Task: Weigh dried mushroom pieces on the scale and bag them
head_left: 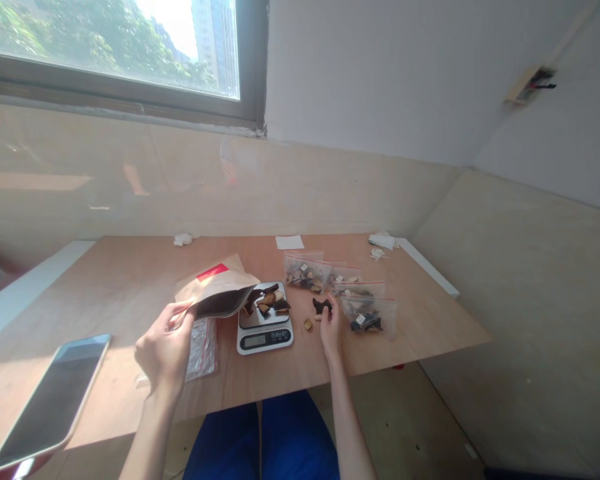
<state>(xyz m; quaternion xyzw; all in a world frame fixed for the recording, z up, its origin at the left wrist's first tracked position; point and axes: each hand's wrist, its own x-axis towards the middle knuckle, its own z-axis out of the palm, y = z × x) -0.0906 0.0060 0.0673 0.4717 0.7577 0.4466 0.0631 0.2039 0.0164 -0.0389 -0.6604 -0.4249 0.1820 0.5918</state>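
My left hand (167, 343) is closed on one end of a dark, flat, scoop-like piece (223, 304) with a paler rim. Its far end reaches over the left edge of a white kitchen scale (265, 337). On the scale's plate lie several dark, dried-looking pieces (270, 301) with tan cut faces. To the right of the scale, my right hand (331, 327) pinches a dark, curled dried piece (321, 306). A small tan piece (308, 325) lies on the table beside that hand. The scale's display is too small to read.
Several clear zip bags (363, 313) of dried pieces lie right of my right hand. A brown paper bag (220, 275) with a red label and clear plastic bags (201, 350) lie left of the scale. A phone (53, 400) is at the left. White paper (290, 243) lies farther back.
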